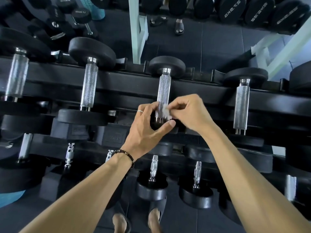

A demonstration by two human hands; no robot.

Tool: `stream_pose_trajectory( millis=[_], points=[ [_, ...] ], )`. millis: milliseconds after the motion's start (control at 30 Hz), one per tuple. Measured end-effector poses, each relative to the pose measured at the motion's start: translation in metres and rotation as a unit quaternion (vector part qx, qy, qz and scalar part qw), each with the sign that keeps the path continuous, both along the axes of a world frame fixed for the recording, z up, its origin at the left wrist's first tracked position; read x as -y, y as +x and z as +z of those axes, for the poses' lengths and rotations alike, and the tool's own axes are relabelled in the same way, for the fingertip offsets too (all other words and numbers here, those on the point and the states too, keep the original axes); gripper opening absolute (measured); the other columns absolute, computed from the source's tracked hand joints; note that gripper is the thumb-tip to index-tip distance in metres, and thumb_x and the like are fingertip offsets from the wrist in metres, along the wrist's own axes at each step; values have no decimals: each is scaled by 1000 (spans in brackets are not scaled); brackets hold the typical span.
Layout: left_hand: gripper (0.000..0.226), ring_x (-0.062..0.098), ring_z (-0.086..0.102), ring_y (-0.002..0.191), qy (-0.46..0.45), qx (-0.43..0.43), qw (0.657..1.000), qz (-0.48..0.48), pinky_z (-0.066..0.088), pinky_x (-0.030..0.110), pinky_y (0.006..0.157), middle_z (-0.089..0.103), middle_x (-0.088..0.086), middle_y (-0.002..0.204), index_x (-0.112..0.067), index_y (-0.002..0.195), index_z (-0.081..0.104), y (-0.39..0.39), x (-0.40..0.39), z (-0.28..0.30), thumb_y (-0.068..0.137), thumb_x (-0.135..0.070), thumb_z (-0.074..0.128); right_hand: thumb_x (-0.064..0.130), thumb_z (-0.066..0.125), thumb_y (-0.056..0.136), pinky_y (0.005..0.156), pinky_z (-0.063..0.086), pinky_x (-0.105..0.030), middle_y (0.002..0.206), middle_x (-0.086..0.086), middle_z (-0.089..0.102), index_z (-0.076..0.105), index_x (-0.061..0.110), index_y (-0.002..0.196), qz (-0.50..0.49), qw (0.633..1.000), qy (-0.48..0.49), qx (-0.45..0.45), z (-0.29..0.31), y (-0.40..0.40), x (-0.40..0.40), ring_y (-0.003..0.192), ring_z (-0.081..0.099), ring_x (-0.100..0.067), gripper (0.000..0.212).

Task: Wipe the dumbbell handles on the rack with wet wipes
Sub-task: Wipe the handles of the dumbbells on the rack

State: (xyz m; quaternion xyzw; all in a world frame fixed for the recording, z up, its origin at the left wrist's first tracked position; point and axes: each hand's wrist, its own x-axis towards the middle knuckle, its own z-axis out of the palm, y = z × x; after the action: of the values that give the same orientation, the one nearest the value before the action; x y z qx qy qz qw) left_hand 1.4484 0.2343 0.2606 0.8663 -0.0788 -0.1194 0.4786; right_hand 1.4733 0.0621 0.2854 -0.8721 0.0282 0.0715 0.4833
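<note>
Both hands meet at the near end of one knurled dumbbell handle (162,96) on the top tier of the black rack (131,84). The right hand (190,113) pinches a small white wet wipe (165,110) against the handle's right side, just above the near rubber head. The left hand (148,130) curls around that same end (fingers on the left edge, thumb below), gripping the dumbbell. Neighbouring handles (89,84) and (241,105) lie well apart on either side, leaving open rail between them. A lower tier of smaller dumbbells (152,185) sits beneath the forearms, above the dark floor (193,44).
</note>
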Motion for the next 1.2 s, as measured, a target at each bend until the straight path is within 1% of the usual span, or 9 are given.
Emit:
stream_pose_trajectory(
  millis=[100, 200, 367, 567, 700, 800, 867, 1000, 1200],
  points=[
    [74, -3, 48, 114, -5, -2, 1000, -6, 36, 4, 92, 43, -11, 128, -23, 142, 43, 1, -3, 0, 81, -51, 73, 2, 71, 81, 75, 60, -33, 67, 9, 73, 75, 26, 71, -110, 991, 17, 79, 0, 26, -5, 67, 70, -9, 26],
    [75, -2, 47, 118, 6, 16, 1000, -15, 34, 6, 95, 46, -12, 130, -22, 144, 45, 4, -12, -2, 82, -57, 68, 8, 73, 85, 78, 60, -33, 72, 10, 74, 76, 26, 77, -153, 981, 74, 89, -6, 32, -15, 72, 72, -5, 20],
    [82, -10, 47, 120, 3, 8, 999, -33, 34, 10, 103, 50, -21, 126, -22, 145, 48, 11, -33, -2, 78, -68, 56, 3, 75, 82, 71, 55, -21, 73, 11, 74, 75, 28, 73, -29, 998, 57, -10, -10, -21, -21, 71, 70, -5, 27],
    [81, -10, 46, 122, -6, -13, 999, -37, 33, 5, 100, 45, -32, 127, -30, 147, 44, 12, -37, -4, 78, -72, 52, -2, 71, 81, 74, 59, -27, 70, 3, 73, 76, 16, 76, -123, 985, 95, 79, -10, 24, -24, 70, 71, -11, 19],
    [79, -19, 39, 122, -11, -19, 999, -47, 26, -2, 99, 41, -31, 129, -27, 149, 41, 11, -37, -6, 84, -70, 56, 1, 76, 80, 70, 53, -19, 70, 8, 73, 76, 16, 75, -55, 995, 79, 9, -16, -3, -19, 67, 67, -2, 16],
    [78, -12, 41, 123, -22, -42, 998, -48, 27, 0, 102, 39, -25, 131, -25, 151, 36, 10, -36, -6, 84, -61, 53, -1, 75, 79, 69, 53, -18, 71, 11, 74, 76, 20, 73, -11, 998, 64, -15, -11, -14, -18, 69, 69, -2, 22],
    [77, -6, 42, 124, -24, -56, 997, -53, 29, 4, 104, 37, -24, 133, -27, 152, 32, 9, -35, -5, 84, -58, 51, -5, 71, 80, 70, 58, -24, 70, 7, 74, 76, 14, 73, -62, 995, 74, 39, -9, 1, -22, 70, 71, -8, 21],
    [78, -17, 41, 114, -37, -71, 995, -66, 34, 6, 103, 34, -18, 137, -25, 154, 27, 9, -37, -4, 86, -57, 47, 3, 73, 84, 80, 61, -44, 78, -1, 75, 76, 18, 77, -202, 964, 157, 71, -15, 36, -33, 80, 73, -23, 16],
    [77, -11, 40, 121, -46, -67, 994, -73, 33, 10, 106, 34, -18, 138, -22, 154, 26, 8, -40, -4, 88, -55, 46, 9, 74, 83, 82, 60, -40, 74, 10, 75, 76, 30, 73, -137, 988, 72, 23, -16, -5, -38, 74, 73, -9, 23]
  ],
)
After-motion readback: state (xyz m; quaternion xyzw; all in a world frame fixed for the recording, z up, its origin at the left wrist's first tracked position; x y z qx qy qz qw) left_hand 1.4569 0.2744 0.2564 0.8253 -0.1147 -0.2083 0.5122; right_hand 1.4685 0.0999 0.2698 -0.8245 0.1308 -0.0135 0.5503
